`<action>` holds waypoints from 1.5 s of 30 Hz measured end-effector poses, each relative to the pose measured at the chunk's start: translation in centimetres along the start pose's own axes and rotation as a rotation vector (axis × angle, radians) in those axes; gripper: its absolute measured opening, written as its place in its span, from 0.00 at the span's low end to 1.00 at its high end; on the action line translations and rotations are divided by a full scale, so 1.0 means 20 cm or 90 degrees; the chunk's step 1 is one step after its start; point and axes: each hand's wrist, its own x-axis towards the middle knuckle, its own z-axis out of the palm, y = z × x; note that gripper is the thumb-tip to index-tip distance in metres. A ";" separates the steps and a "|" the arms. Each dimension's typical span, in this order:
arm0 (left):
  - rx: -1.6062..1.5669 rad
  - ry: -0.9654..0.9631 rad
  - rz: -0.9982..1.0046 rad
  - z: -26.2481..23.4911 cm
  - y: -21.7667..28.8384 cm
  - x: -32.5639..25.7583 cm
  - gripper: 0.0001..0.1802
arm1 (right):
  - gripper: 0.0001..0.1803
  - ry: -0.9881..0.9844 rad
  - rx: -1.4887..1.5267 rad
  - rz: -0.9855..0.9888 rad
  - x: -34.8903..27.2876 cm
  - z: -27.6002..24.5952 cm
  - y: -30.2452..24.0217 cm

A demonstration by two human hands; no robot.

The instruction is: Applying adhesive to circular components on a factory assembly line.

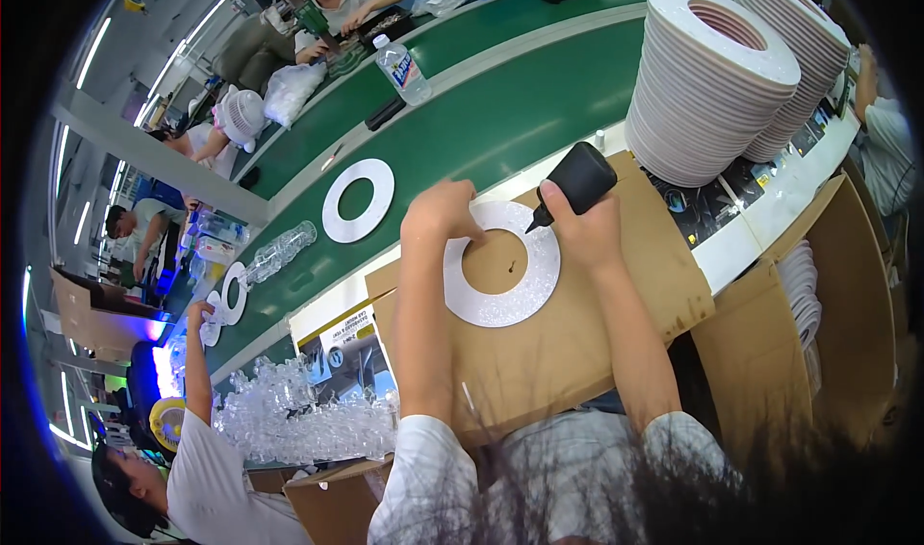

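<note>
A flat white ring (525, 304) with a speckled surface lies on a brown cardboard sheet (587, 343) in front of me. At its upper left edge is my left hand (441, 210), fingers curled and gripping the rim, fingertips partly hidden. My right hand (589, 226) is closed around a black squeeze bottle (583, 177), tilted so that its pointed nozzle aims down at the ring's upper right part. Whether the tip touches the ring I cannot tell. A small dark mark shows on the cardboard inside the ring's hole.
Tall stacks of white rings (698, 93) stand at the right, beside an open cardboard box (847, 324). Clear plastic parts (298, 415) pile up at left. Another ring (332, 214) and a water bottle (402, 70) are on the green conveyor (462, 136). A co-worker's arm (197, 377) reaches in at left.
</note>
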 end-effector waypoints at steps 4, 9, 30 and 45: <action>0.071 -0.028 -0.052 0.06 0.02 0.04 0.37 | 0.13 0.017 -0.051 -0.010 0.00 -0.01 0.00; 0.041 0.066 0.160 0.10 0.06 0.06 0.31 | 0.15 0.037 -0.067 -0.050 0.01 -0.01 0.02; -0.032 0.099 0.193 0.07 0.09 0.00 0.25 | 0.13 0.028 -0.032 -0.086 -0.01 0.00 0.02; -0.483 0.376 0.423 0.01 0.34 -0.20 0.15 | 0.22 -0.040 -0.057 -0.044 -0.08 0.09 0.19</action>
